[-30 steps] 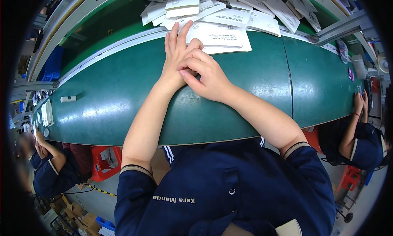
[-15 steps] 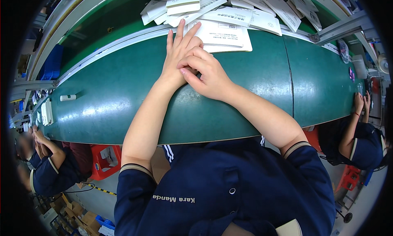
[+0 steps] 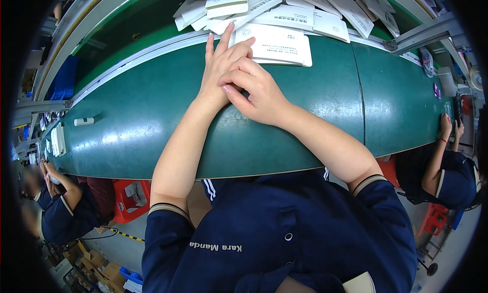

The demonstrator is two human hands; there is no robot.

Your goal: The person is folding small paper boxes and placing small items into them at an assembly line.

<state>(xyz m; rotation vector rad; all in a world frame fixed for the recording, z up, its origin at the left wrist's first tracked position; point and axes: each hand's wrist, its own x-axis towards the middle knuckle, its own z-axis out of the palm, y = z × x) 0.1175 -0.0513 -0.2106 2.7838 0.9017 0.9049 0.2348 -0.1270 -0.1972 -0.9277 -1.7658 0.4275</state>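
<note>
White, flat and rectangular, the dark-printed front pack (image 3: 274, 45) lies on the smooth green worktable (image 3: 325, 89), over a similar pack. It has slid nearer the person since a second ago: the lower pack, which then stuck out past its near and right edges, is now mostly covered. The left hand's (image 3: 217, 73) index finger has also bent lower, beside the front pack's left end.

Behind the front pack, past a pale metal rail (image 3: 147, 50), a green recessed bed (image 3: 117, 44) holds a loose heap of similar white packs (image 3: 284, 17). Far left of the front pack stands a blue plastic bin (image 3: 65, 79), its contents hidden; nearer the person on that side, a small white cylinder (image 3: 84, 121) lies on its side.

The left hand is spread, palm down, its fingertips reaching the front pack's left side; whether they press on it I cannot tell. On the near side of the front pack, the right hand (image 3: 258, 92) curls over the back of the left, thumb and index finger bent; I cannot tell whether they pinch.

Far right of the front pack, a co-worker's (image 3: 452, 186) hands are farther apart than before.
</note>
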